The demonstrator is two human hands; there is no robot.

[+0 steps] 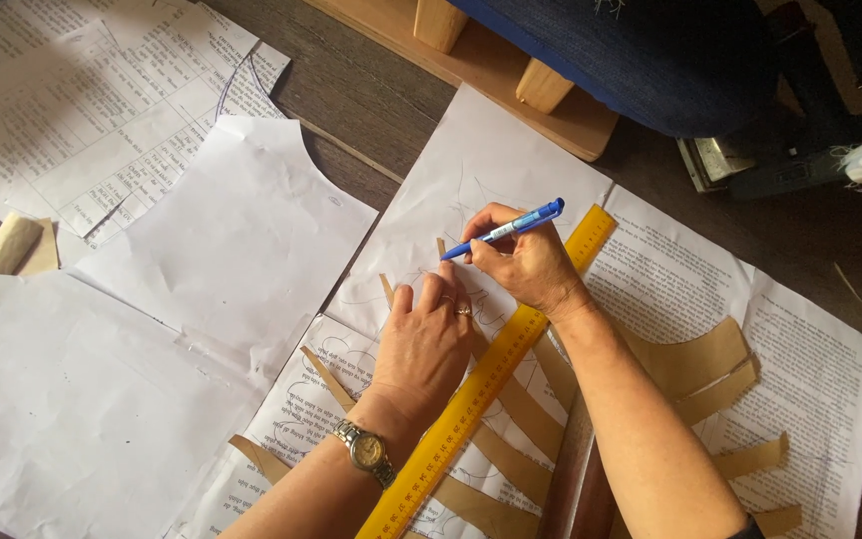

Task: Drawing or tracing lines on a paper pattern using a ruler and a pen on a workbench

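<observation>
My right hand [524,262] grips a blue pen [507,230], its tip touching the white paper sheet [471,165] by the top of a brown paper strip. My left hand [425,339], with a ring and a metal wristwatch [367,451], presses flat on several brown paper strips [511,399] that fan out over the sheets. A long yellow ruler [481,384] lies diagonally under my right wrist and beside my left hand.
Wider brown pattern pieces [695,359] lie to the right on printed pages. A cut white paper pattern [241,230] and more printed sheets [82,110] cover the left. A blue upholstered seat on wooden legs [541,85] stands at the top, on a dark wooden floor.
</observation>
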